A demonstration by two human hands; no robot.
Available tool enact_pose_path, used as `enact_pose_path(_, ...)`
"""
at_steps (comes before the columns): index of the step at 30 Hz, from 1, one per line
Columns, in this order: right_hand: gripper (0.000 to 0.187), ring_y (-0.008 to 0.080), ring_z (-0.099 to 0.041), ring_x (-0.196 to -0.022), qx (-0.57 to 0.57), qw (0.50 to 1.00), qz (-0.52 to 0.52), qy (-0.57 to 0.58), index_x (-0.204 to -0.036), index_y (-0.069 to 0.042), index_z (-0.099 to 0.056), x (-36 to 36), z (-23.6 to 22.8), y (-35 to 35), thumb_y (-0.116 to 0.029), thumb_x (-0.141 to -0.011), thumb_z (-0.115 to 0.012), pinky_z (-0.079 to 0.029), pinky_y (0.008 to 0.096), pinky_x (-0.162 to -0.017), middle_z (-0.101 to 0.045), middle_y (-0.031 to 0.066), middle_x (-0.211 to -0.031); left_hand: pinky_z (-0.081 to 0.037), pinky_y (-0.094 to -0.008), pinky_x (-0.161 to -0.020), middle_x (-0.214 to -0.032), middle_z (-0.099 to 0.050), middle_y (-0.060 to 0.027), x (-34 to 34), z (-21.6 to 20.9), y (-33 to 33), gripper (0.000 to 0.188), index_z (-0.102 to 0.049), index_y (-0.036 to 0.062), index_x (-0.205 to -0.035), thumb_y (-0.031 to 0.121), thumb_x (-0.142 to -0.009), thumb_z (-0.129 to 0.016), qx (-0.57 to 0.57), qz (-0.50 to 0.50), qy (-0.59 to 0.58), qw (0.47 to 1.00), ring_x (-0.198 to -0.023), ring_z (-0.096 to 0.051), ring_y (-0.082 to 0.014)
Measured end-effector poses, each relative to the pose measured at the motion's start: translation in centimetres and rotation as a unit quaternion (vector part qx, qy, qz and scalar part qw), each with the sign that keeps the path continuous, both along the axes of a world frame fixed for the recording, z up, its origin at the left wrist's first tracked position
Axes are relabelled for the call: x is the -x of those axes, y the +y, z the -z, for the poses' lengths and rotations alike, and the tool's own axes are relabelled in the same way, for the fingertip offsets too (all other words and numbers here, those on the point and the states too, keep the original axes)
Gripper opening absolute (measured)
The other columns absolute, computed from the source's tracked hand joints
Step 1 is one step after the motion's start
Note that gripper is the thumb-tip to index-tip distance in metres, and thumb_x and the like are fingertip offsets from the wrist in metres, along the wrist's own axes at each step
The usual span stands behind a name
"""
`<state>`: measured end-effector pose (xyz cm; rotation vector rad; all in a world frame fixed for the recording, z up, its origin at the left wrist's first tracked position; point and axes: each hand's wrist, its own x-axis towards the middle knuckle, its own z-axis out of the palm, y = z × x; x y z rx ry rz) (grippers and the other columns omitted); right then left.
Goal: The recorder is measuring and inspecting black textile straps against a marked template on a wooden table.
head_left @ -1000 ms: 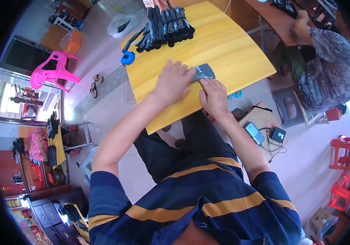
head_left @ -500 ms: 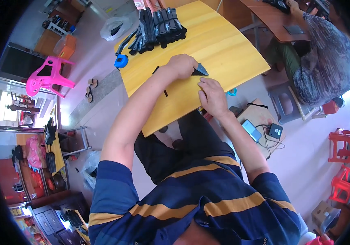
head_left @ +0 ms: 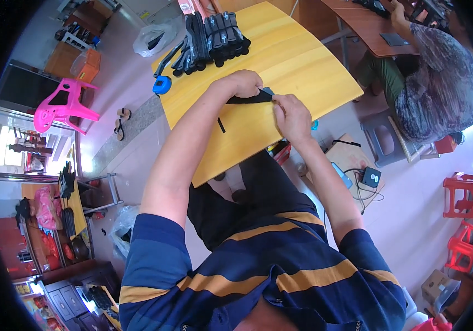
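Note:
A black fabric piece [head_left: 251, 99] stretches between my hands, just above the yellow table [head_left: 286, 66]. My left hand [head_left: 243, 84] is closed on its upper edge, and my right hand [head_left: 294, 115] pinches its right end. Its exact kind cannot be made out. A bit of grey-blue material [head_left: 268, 90] shows behind it, close to my left fingers. On the tabletop below my left wrist lies a short thin black strip [head_left: 221, 125].
Several bundled black fabric pieces [head_left: 222, 36] and a blue tape measure [head_left: 162, 85] lie at the table's far left. A person [head_left: 440, 83] sits at a brown table on the right. A box with cables [head_left: 352, 165] stands right of my legs.
My right hand has come up to the fabric and now pinches its end. The black piece, before mostly hidden under my left hand, now spans between both hands.

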<state>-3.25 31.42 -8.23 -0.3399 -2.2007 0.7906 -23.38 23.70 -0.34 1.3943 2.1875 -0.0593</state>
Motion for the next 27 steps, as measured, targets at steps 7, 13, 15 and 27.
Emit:
enact_pose_path(7,0.008,0.0271,-0.068,-0.074,-0.09,0.996,0.006,0.005,-0.094,-0.013,-0.075,1.2,0.5,1.2,-0.016,-0.089,-0.07,-0.056,0.0396,-0.063,-0.067,0.0071,-0.085,-0.053,-0.0399,-0.086,-0.097,-0.074,-0.0148,0.0,-0.1,0.3,0.024,-0.074,0.0099,-0.109,0.02,-0.089,-0.065,0.011,-0.014,0.001,1.0,-0.096,-0.069,-0.0303)
enact_pose_path(13,0.007,0.0248,-0.066,-0.066,-0.177,0.983,-0.038,0.02,-0.081,-0.011,-0.067,1.6,-0.1,2.1,-0.016,-0.086,-0.07,-0.054,0.0391,-0.058,-0.062,0.0053,-0.078,-0.053,-0.04,-0.086,-0.099,-0.074,-0.0134,0.3,0.2,0.4,0.022,-0.075,0.0107,-0.107,0.02,-0.088,-0.067,0.015,-0.023,0.0,1.0,-0.096,-0.069,-0.0293)
enact_pose_path(15,0.013,0.0246,-0.065,-0.064,-0.202,0.977,-0.064,0.019,-0.075,-0.011,-0.061,1.8,-0.3,2.4,-0.015,-0.084,-0.069,-0.053,0.0395,-0.057,-0.058,0.0054,-0.074,-0.054,-0.04,-0.086,-0.099,-0.074,-0.0132,0.3,0.4,0.5,0.023,-0.075,0.0109,-0.107,0.02,-0.088,-0.067,0.014,-0.024,0.001,1.0,-0.096,-0.069,-0.0294)
enact_pose_path(27,0.008,0.0268,-0.067,-0.066,-0.257,0.956,-0.095,-0.101,-0.083,-0.008,-0.056,1.5,0.7,2.7,-0.011,-0.086,-0.063,-0.056,0.0404,-0.058,-0.059,0.0106,-0.082,-0.054,-0.0415,-0.085,-0.1,-0.074,-0.0135,0.4,0.3,0.6,0.023,-0.075,0.012,-0.108,0.021,-0.088,-0.068,0.023,-0.013,0.007,1.0,-0.098,-0.069,-0.0302)
